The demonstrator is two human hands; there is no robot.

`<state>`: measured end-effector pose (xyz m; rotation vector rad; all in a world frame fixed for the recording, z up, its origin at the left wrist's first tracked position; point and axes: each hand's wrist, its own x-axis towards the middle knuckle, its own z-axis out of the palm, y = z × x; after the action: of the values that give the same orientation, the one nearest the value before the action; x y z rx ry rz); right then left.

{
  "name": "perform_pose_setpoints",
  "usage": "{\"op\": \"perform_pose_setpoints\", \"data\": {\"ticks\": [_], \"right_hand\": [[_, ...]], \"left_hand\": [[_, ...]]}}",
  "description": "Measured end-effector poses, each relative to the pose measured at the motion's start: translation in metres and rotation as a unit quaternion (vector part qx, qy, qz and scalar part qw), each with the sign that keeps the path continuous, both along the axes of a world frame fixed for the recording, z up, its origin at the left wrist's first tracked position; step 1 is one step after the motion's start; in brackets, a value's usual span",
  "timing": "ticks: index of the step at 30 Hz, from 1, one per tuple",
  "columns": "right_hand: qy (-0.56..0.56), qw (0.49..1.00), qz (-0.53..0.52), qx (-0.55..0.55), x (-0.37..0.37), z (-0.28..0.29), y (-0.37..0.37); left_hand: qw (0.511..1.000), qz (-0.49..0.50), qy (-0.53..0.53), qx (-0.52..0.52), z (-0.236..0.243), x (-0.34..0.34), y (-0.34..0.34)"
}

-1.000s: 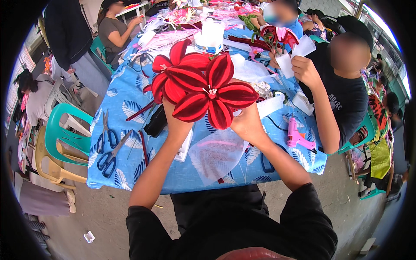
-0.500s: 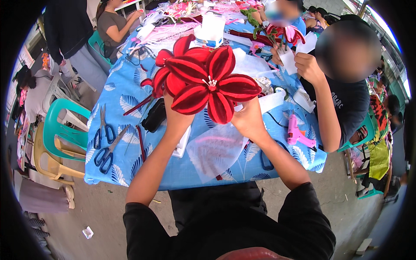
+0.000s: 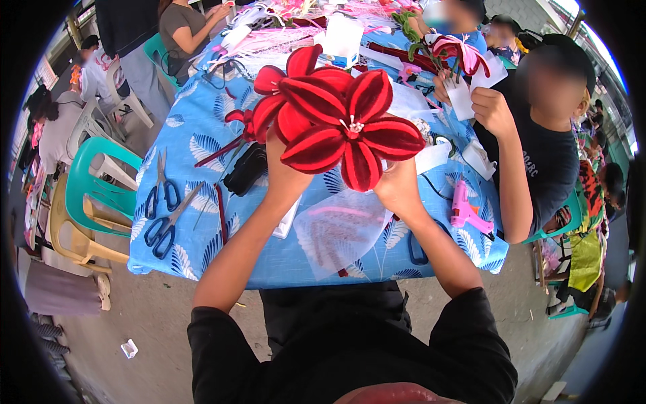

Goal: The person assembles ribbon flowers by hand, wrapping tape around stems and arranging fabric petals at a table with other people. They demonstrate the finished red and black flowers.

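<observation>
A bunch of red fuzzy-wire flowers [image 3: 324, 148] is held up in front of me over the table. The front bloom has dark red stripes and pale stamens; more red blooms and a bud sit behind it to the left. My right hand [image 3: 398, 187] closes beneath the front bloom at its right side, its fingertips partly covered by petals. My left hand [image 3: 288, 172] reaches up behind the lower left petals, touching the bunch, with its fingers mostly hidden. Under the bunch, a sheet of translucent white wrapping [image 3: 340, 232] lies on the table.
Two pairs of scissors [image 3: 161, 236] lie at left on the blue leaf-patterned tablecloth [image 3: 269, 269], near a black case [image 3: 245, 172]. A pink glue gun [image 3: 469, 210] lies at right. Beside it a co-worker [image 3: 545, 135] holds another flower [image 3: 464, 54] and white paper. Green chair [image 3: 101, 182] stands left.
The view has shifted a little. The flower bunch and both hands sit slightly farther right in the picture. My grip looks the same, and the co-worker still holds the flower and paper.
</observation>
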<state>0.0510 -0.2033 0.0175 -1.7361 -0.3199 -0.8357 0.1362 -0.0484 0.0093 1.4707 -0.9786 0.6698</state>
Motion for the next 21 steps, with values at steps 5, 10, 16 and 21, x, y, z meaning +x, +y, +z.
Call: {"op": "perform_pose_setpoints", "data": {"ticks": [5, 10, 16, 21], "right_hand": [[0.006, 1.0, 0.002, -0.028, -0.005, 0.005, -0.002], [0.024, 0.999, 0.023, -0.012, -0.005, 0.004, -0.001], [0.025, 0.999, -0.001, -0.03, -0.008, -0.002, 0.0], [0.019, 0.999, 0.026, -0.006, -0.01, -0.001, 0.002]], "left_hand": [[0.998, 0.033, 0.032, -0.036, 0.006, -0.008, -0.003], [0.999, 0.017, 0.033, -0.019, 0.002, -0.003, 0.0], [0.999, 0.016, 0.036, -0.017, 0.002, -0.007, -0.002], [0.999, 0.015, 0.036, -0.003, -0.004, -0.003, -0.002]]}}
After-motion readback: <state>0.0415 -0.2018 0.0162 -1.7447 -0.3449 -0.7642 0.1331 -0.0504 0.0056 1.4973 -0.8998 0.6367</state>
